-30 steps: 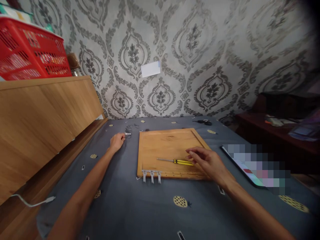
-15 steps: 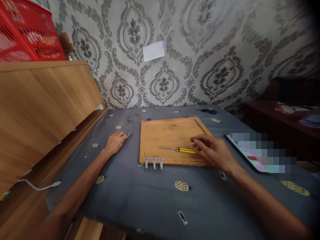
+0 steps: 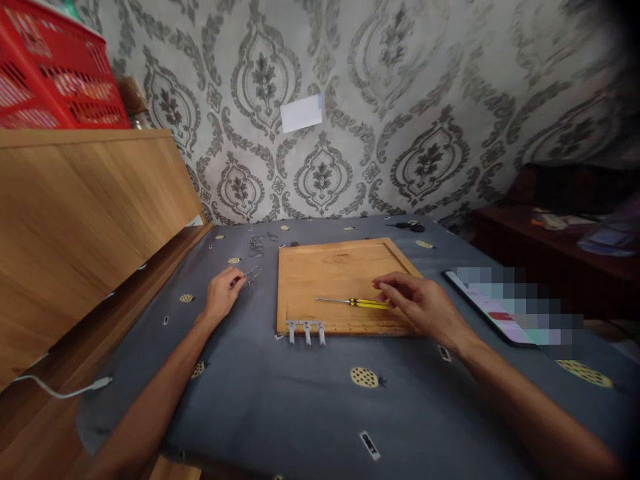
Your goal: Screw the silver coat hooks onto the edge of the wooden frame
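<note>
My left hand [image 3: 223, 294] is closed in a pinch on a thin bent metal wire loop [image 3: 255, 272], just above the cloth left of the board. The loop sticks out past my fingertips. My right hand [image 3: 419, 301] hovers over the right part of a wooden board [image 3: 330, 273] with a raised rim, its fingers loosely curled and apart. A yellow and black screwdriver [image 3: 367, 304] lies on the board, its handle end by my right fingers, which partly hide it. Several small grey metal clips [image 3: 307, 331] sit in a row on the board's near left edge.
More small metal pieces [image 3: 257, 245] lie on the grey pineapple-print cloth [image 3: 280, 413] behind my left hand. Black-handled scissors [image 3: 411, 227] rest at the back. A phone [image 3: 493, 307] lies right of the board. A wooden cabinet [image 3: 90, 247] borders the left, with a white cable [image 3: 65, 393] below.
My left hand has lifted slightly and turned, with the wire loop now raised off the cloth. My right hand has shifted a little left over the board. The view has shifted slightly.
</note>
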`<action>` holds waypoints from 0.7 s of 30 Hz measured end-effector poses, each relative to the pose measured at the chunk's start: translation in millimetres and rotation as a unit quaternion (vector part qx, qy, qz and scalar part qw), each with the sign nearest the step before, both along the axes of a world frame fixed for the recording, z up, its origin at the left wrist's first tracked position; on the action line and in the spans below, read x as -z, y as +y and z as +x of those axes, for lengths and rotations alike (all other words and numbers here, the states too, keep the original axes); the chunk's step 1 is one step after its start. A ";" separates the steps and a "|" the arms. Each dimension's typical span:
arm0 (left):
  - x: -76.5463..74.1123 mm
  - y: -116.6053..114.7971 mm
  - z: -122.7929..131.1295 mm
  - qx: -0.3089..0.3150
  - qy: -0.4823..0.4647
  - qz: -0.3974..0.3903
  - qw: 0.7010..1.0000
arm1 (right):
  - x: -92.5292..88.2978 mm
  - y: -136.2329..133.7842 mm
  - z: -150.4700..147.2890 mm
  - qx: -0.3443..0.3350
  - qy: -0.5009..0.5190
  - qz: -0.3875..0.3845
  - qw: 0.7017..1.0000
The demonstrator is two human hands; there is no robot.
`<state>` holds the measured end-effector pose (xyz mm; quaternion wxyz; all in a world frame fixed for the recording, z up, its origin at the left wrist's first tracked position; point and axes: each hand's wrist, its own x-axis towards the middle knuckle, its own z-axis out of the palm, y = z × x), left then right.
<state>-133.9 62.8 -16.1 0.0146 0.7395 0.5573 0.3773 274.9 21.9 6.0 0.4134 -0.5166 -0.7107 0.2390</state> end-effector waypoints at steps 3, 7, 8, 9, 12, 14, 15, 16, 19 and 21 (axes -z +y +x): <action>0.6 0.6 9.8 0.027 -0.077 -0.032 0.996 | -3.2 -4.7 -2.1 -0.005 -0.013 0.021 1.000; -7.3 -7.2 28.7 0.084 -0.155 -0.112 0.978 | -4.7 -13.1 -7.6 -0.019 -0.046 0.081 0.995; -11.0 -11.0 35.0 0.102 -0.170 -0.135 0.971 | -4.9 -15.6 -9.6 -0.028 -0.052 0.093 0.994; -15.4 -15.2 42.1 0.120 -0.182 -0.156 0.963 | -5.0 -18.1 -11.8 -0.048 -0.058 0.097 0.992; -30.7 -27.8 67.9 0.182 -0.200 -0.219 0.937 | -5.0 -25.1 -19.3 -0.083 -0.060 0.089 0.991; -41.5 -34.2 88.7 0.227 -0.196 -0.260 0.918 | -4.7 -28.7 -23.8 -0.091 -0.044 0.106 0.989; -46.7 -36.1 99.6 0.248 -0.191 -0.279 0.908 | -4.7 -30.1 -25.6 -0.096 -0.037 0.113 0.988; -51.6 -37.0 110.7 0.270 -0.184 -0.298 0.897 | -4.9 -31.2 -26.8 -0.100 -0.025 0.124 0.987; -63.4 -32.4 140.3 0.317 -0.172 -0.348 0.865 | -7.3 -33.2 -26.7 -0.126 -0.008 0.137 0.983; -68.0 -24.3 154.6 0.336 -0.172 -0.370 0.849 | -9.9 -33.4 -23.7 -0.135 0.001 0.134 0.982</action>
